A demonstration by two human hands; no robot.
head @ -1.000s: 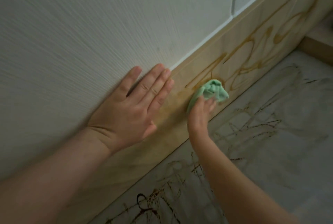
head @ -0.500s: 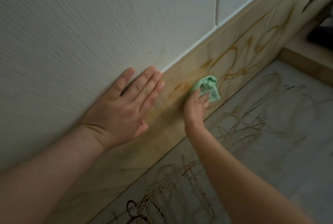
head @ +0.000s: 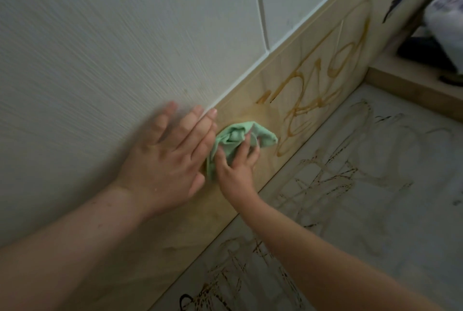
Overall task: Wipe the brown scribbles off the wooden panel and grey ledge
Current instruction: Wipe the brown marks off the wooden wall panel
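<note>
A wooden panel (head: 323,42) runs diagonally below the white wall, with brown scribbles (head: 310,95) on its right part and a smeared patch near the middle. My right hand (head: 236,168) presses a crumpled green cloth (head: 235,140) against the panel, fingers curled into it. My left hand (head: 167,160) lies flat with straight fingers on the white wall (head: 100,48), its fingertips reaching the panel's top edge, just left of the cloth. Below the panel the grey ledge (head: 375,210) carries thin dark brown scribbles (head: 318,180).
A raised wooden step (head: 406,90) bounds the ledge at the far right. On it stand a dark object (head: 426,53) and a white bundle (head: 446,10). A dark mark (head: 398,0) sits on the panel at upper right.
My right hand slid the green cloth left and down along the panel, next to my left hand. The smear widened. My left hand shifted slightly on the wall.
</note>
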